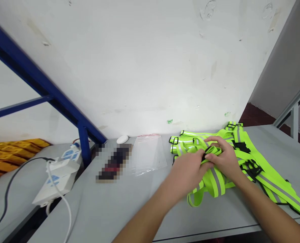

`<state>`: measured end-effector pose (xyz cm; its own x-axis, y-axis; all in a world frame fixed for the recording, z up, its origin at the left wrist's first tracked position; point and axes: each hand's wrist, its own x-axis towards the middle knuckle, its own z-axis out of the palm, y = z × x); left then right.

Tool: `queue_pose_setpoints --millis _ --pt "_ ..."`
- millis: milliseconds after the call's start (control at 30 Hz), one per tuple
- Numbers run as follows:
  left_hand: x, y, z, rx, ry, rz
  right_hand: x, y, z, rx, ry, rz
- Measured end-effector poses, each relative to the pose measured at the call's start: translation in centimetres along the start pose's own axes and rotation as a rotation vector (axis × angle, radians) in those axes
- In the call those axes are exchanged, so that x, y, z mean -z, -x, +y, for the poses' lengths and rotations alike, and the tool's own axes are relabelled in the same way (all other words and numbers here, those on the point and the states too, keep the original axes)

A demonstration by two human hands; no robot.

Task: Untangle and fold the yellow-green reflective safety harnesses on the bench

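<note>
Both my hands meet over a heap of neon-yellow reflective straps with grey stripes and black buckles. My left hand (187, 173) is closed on a bunched reflective strap (217, 180), its fingers partly hidden behind the bundle. From the other side, my right hand (224, 157) pinches the folded top of the same bunch, thumb and fingers pressed together. Loops of the strap hang below my fingers towards the table front. More reflective straps (257, 153) lie behind and to the right, with black buckles (251, 168) among them.
Clear plastic bags (148, 155) lie left of the straps on the grey table (109, 209). Beside them are a white round object (122, 139) and a blurred-out item (114, 165). Power strips (61, 179) with cables stand by a blue metal frame (84, 141). A wall backs the table.
</note>
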<state>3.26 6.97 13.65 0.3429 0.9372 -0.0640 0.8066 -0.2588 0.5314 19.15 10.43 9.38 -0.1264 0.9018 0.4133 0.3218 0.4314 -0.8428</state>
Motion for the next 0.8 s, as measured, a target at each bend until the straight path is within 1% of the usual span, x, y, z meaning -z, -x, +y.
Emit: queue_pose_setpoints --millis 33,67,133,167,200,233,333,400,500,567,667,733,800 --pt "0.6 -0.2 -0.5 -0.015 0.08 0.01 0.2 0.0 -0.3 -0.05 -0.019 -0.059" --pt "1.2 -0.3 -1.0 -0.028 0.175 0.023 0.4 0.1 -0.6 -0.098 -0.033 -0.145" --pt "2.5 -0.4 -2.0 -0.043 0.387 0.045 0.6 0.4 -1.0 -0.178 -0.067 -0.369" --pt "3.1 -0.4 -2.4 -0.046 0.491 0.051 0.6 0.6 -1.1 -0.195 -0.094 -0.471" --pt "3.7 -0.3 -2.8 -0.046 0.585 0.055 0.5 0.7 -1.0 -0.193 -0.127 -0.544" --pt "4.2 -0.2 -3.1 -0.045 0.664 0.059 0.3 0.9 -0.8 -0.178 -0.159 -0.58" --pt "5.2 0.2 -4.1 -0.03 0.839 0.054 0.0 0.9 -0.2 -0.127 -0.213 -0.549" --pt "5.4 0.4 -4.9 -0.016 0.908 0.065 0.4 0.4 0.2 -0.154 -0.239 -0.586" --pt "5.0 0.5 -6.0 0.017 0.947 0.11 1.8 -0.6 0.3 -0.233 -0.23 -0.663" --pt "4.5 0.6 -6.6 0.044 0.984 0.119 2.9 -1.3 0.0 -0.211 -0.094 -0.628" --pt "3.5 0.7 -7.0 0.091 1.074 0.144 3.9 -2.3 -1.1 -0.045 0.258 -0.487" --pt "2.7 0.6 -7.1 0.127 1.131 0.191 4.1 -3.1 -2.2 0.066 0.474 -0.34" --pt "1.7 0.5 -7.2 0.163 1.181 0.245 4.0 -4.0 -3.2 0.2 0.655 -0.154"
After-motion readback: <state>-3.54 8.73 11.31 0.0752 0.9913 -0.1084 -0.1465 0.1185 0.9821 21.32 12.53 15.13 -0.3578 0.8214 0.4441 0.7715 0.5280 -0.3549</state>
